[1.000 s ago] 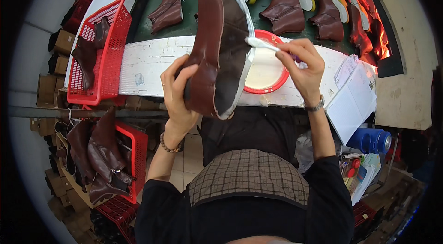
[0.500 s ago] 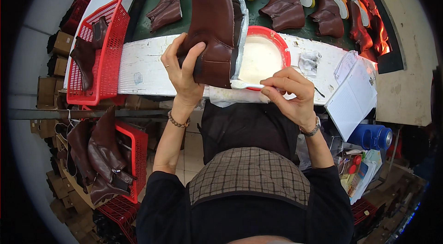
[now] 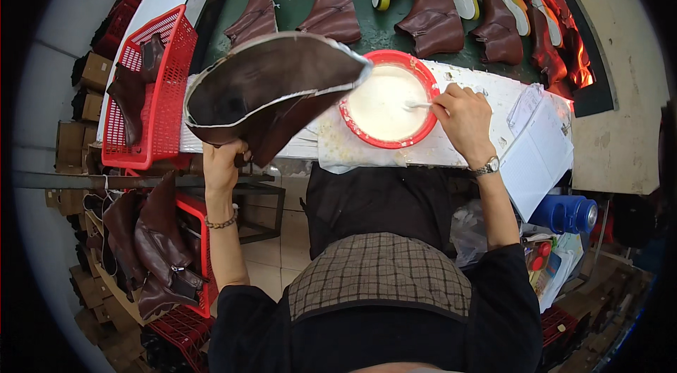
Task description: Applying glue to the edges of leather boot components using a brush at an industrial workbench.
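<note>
Brown leather fills the left hand: a boot, held left of the red bowl. The right hand pinches a white brush at the bowl's liquid. This boot looks well along, pale coating edging much of it; I can't tell what remains. Other boots lie beyond the bowl.

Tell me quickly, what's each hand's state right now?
Left hand: closed, holding up a brown boot upper.
Right hand: closed, gripping a thin white applicator at the red bowl of white liquid.
</note>
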Demonstrator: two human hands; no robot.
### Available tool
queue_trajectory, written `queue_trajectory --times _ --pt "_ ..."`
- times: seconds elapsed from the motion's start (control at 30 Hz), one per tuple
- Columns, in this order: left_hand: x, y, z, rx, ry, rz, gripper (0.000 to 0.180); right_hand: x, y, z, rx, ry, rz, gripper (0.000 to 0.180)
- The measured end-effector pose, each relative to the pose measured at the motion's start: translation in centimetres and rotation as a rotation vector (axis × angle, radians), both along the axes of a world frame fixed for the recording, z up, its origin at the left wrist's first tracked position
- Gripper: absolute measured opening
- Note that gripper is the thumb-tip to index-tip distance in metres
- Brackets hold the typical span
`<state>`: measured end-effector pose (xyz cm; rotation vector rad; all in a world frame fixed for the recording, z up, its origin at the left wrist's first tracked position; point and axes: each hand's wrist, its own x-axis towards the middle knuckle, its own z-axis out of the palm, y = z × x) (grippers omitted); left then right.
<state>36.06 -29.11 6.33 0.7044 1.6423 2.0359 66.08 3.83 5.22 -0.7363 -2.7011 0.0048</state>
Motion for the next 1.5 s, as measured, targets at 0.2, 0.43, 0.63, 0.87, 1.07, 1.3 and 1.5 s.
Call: queue_trajectory --times 0.2,0.43,0.63,0.87,1.07,1.3,1.5 --pt "0.0 -1.1 0.8 -0.186 -0.363 -0.162 0.027 -0.7 0.5 3.3 -0.586 0.549 0.183 0.016" --pt "0.9 0.7 0.2 -0.070 -0.445 -0.268 0.025 -3.4 -0.4 4.9 -0.509 0.661 0.395 0.016" --pt "0.6 0.1 0.1 -0.022 -0.422 -0.187 0.016 -0.5 -2.2 3.1 -0.784 0.710 0.223 0.013" --pt "1.8 1.8 0.4 -0.201 -0.486 -0.476 0.027 -3.2 -0.9 5.1 -0.549 0.638 0.377 0.012" --pt "3.5 2.7 0.8 -0.251 -0.472 -0.539 0.035 -3.9 0.2 6.2 -0.480 0.588 0.461 0.011" --pt "5.5 5.3 2.3 -0.498 -0.602 -0.775 0.056 -6.4 0.3 8.1 -0.306 0.439 0.645 0.016" --pt "5.4 5.9 0.1 -0.399 -0.675 -0.741 0.053 -7.4 1.1 6.7 -0.394 0.502 0.659 0.016"
